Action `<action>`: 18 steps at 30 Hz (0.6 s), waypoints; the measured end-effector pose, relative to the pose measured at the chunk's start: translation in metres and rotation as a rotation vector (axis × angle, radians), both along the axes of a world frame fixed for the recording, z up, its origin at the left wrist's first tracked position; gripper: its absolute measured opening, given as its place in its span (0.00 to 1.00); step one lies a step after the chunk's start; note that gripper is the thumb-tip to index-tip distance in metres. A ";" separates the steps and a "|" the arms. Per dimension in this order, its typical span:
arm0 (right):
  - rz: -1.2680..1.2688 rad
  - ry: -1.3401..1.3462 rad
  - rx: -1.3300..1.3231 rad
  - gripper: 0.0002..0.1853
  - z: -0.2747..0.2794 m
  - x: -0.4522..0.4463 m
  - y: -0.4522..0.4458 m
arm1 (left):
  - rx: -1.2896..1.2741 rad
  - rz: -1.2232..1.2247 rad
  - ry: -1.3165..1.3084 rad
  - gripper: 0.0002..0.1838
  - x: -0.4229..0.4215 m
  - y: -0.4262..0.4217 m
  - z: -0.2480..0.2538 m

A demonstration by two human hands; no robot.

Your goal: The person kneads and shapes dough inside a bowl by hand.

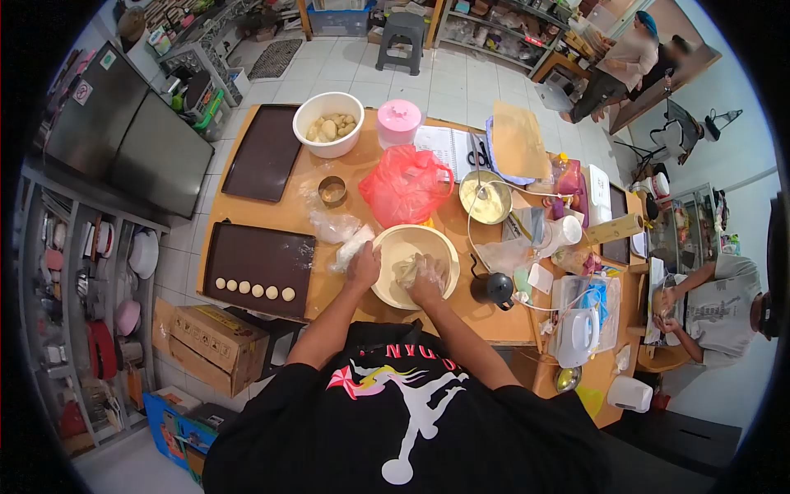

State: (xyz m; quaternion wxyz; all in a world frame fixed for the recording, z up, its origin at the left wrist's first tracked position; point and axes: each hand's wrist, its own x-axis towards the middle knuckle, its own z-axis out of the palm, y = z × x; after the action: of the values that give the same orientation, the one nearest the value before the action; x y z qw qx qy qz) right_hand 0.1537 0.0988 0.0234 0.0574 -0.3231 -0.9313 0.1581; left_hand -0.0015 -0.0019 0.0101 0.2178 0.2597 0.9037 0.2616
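A large cream bowl [444,240] stands near the table's front edge with pale, sticky dough [406,269] in it. My right hand [427,281] is down inside the bowl, pressed on the dough; its fingertips are partly sunk in or hidden by it. At the bowl's left rim is my left hand [364,264], its fingers curled against the edge, next to a crumpled clear plastic bag [346,249]. Just behind the bowl sits a red plastic bag [403,185]. On the dark tray [262,259] to the left, several small dough balls [257,291] lie in a row.
At the back stand an empty dark tray [262,154], a white tub [329,148] of pale lumps and a pink container [399,122]. A metal bowl [487,210], black kettle [494,290] and hand mixer [578,336] are on the right. Other people stand at the right.
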 end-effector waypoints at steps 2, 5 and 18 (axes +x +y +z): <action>0.001 0.003 -0.074 0.44 0.002 -0.002 0.001 | 0.004 0.007 -0.010 0.17 0.000 0.003 -0.004; -0.014 0.030 -0.160 0.44 -0.021 -0.005 0.007 | 0.017 0.016 -0.018 0.17 0.000 0.003 -0.007; -0.214 -0.103 -0.420 0.29 -0.026 -0.017 0.010 | 0.025 0.020 -0.025 0.17 0.000 0.004 -0.001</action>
State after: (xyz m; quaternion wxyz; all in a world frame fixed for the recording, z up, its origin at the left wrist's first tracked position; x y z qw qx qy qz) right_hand 0.1366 0.1091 -0.0021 -0.0421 -0.4326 -0.8401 0.3247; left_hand -0.0018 0.0017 0.0090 0.2233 0.2499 0.9001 0.2783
